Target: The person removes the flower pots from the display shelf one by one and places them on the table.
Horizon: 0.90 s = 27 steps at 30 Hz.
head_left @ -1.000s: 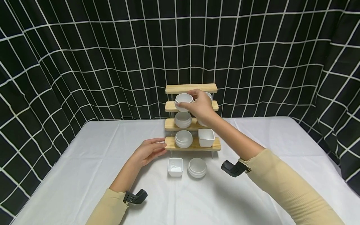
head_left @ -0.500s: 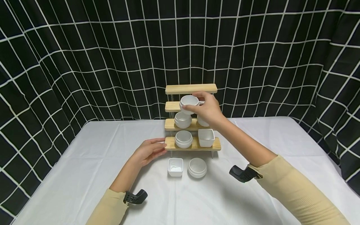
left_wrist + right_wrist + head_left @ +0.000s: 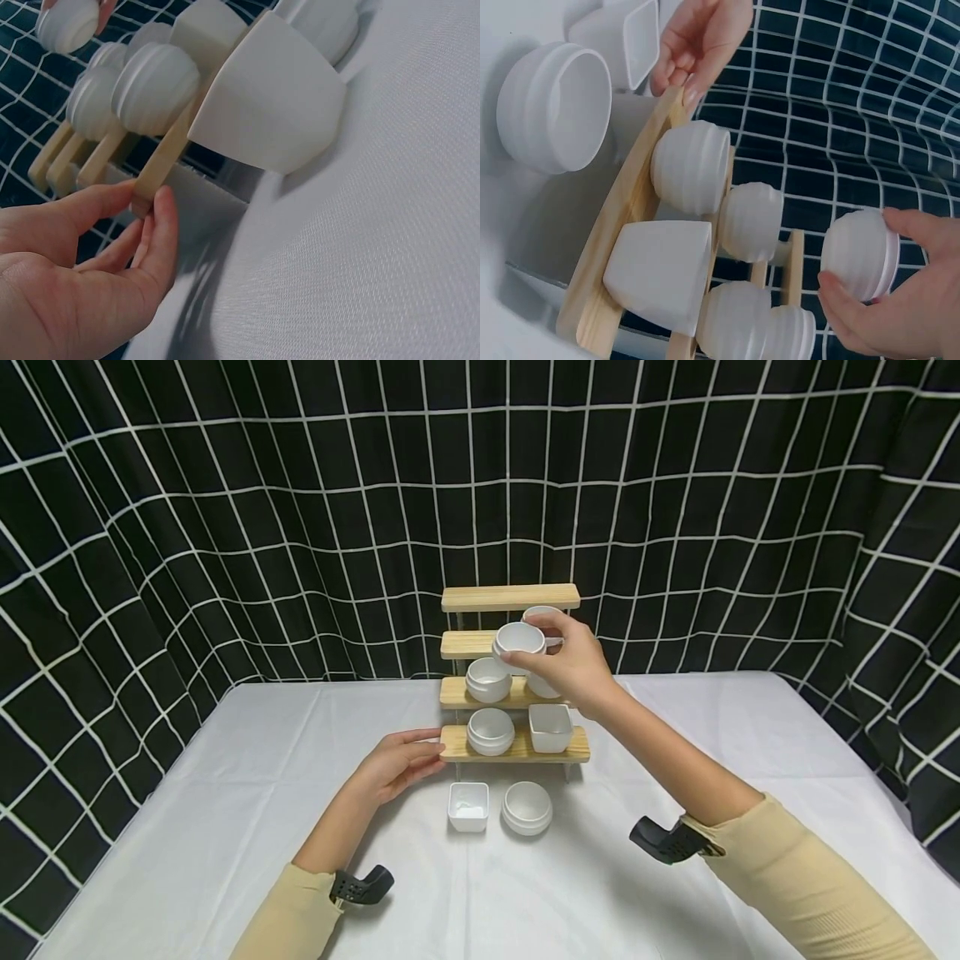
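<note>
In the head view my right hand (image 3: 576,664) holds a small white round cup (image 3: 517,642) with a stub-like handle, in front of a tiered wooden stand (image 3: 522,751). The right wrist view shows thumb and fingers pinching this cup (image 3: 855,255), apart from the boards. My left hand (image 3: 401,764) grips the left end of the lowest board (image 3: 159,165), thumb on one face and fingers on the other. On that board sit a round white bowl (image 3: 491,732) and a square white bowl (image 3: 550,729). Another round white bowl (image 3: 488,681) stands one tier up.
Before the stand, a square white dish (image 3: 468,807) and a round white bowl (image 3: 527,808) rest on the white-covered table (image 3: 300,802). A white cup (image 3: 540,611) is partly hidden behind my right hand. The top board (image 3: 510,597) is bare. Black gridded curtain (image 3: 337,510) hangs behind.
My right hand has drawn the small cup off the left part of the second-highest tier, rightward and toward me. The left hand stays on the lowest board.
</note>
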Each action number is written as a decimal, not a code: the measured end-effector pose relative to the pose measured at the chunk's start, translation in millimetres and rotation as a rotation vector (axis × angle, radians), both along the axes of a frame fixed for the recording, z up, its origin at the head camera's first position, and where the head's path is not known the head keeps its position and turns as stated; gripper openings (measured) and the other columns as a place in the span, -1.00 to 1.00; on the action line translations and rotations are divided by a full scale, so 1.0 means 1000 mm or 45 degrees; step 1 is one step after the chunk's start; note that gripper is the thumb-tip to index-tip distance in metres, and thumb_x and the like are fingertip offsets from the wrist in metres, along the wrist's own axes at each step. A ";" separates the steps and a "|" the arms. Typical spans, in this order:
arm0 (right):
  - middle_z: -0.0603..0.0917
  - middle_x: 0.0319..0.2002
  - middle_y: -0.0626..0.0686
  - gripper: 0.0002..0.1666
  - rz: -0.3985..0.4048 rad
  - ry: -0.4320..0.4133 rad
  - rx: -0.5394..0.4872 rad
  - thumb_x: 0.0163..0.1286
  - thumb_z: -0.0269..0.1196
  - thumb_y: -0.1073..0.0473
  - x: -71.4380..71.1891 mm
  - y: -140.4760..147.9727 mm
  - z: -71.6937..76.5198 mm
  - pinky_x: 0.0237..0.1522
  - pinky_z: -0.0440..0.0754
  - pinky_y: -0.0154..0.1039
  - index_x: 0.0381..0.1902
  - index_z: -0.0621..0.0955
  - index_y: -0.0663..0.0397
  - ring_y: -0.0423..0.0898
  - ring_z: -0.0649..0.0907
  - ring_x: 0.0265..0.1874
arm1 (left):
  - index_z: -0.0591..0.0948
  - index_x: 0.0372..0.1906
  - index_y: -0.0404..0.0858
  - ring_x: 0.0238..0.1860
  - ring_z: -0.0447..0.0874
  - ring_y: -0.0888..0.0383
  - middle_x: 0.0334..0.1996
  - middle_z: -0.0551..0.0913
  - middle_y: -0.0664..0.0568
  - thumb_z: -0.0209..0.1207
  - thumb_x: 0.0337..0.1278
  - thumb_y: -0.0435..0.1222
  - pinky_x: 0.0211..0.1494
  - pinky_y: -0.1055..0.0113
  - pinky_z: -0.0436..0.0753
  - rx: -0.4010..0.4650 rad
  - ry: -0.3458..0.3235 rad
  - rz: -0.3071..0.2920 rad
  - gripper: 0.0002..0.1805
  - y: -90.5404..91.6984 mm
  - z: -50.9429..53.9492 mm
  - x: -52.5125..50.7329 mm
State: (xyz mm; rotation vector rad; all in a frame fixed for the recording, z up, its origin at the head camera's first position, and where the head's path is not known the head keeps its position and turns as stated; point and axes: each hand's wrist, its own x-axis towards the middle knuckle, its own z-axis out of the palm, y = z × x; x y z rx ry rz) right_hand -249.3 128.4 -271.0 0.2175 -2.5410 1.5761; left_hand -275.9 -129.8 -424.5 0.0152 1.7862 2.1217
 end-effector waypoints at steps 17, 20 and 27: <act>0.48 0.40 0.23 -0.21 0.022 -0.022 -0.046 0.36 0.46 0.19 0.012 0.019 -0.005 -0.20 0.67 -0.58 0.48 0.44 0.24 0.09 0.66 0.08 | 0.33 0.49 -0.60 -0.18 0.76 0.23 0.02 0.65 -0.22 0.10 0.49 -0.56 0.08 0.43 0.84 -0.002 0.000 0.000 -0.45 -0.001 -0.001 0.000; 0.49 0.38 0.24 -0.21 0.022 -0.009 -0.052 0.36 0.46 0.20 0.014 0.022 -0.006 -0.21 0.66 -0.57 0.47 0.45 0.25 -0.05 0.68 -0.03 | 0.33 0.49 -0.60 -0.17 0.76 0.22 0.02 0.66 -0.21 0.10 0.49 -0.56 0.08 0.42 0.84 0.001 0.004 -0.004 -0.45 -0.001 -0.001 0.000; 0.53 0.24 0.27 -0.20 0.031 0.020 -0.074 0.36 0.46 0.24 0.020 0.031 -0.010 -0.22 0.63 -0.59 0.48 0.44 0.29 -0.31 0.64 -0.25 | 0.32 0.49 -0.61 -0.16 0.76 0.22 0.02 0.65 -0.21 0.09 0.49 -0.56 0.09 0.43 0.83 0.009 0.019 -0.011 -0.45 -0.001 -0.002 0.000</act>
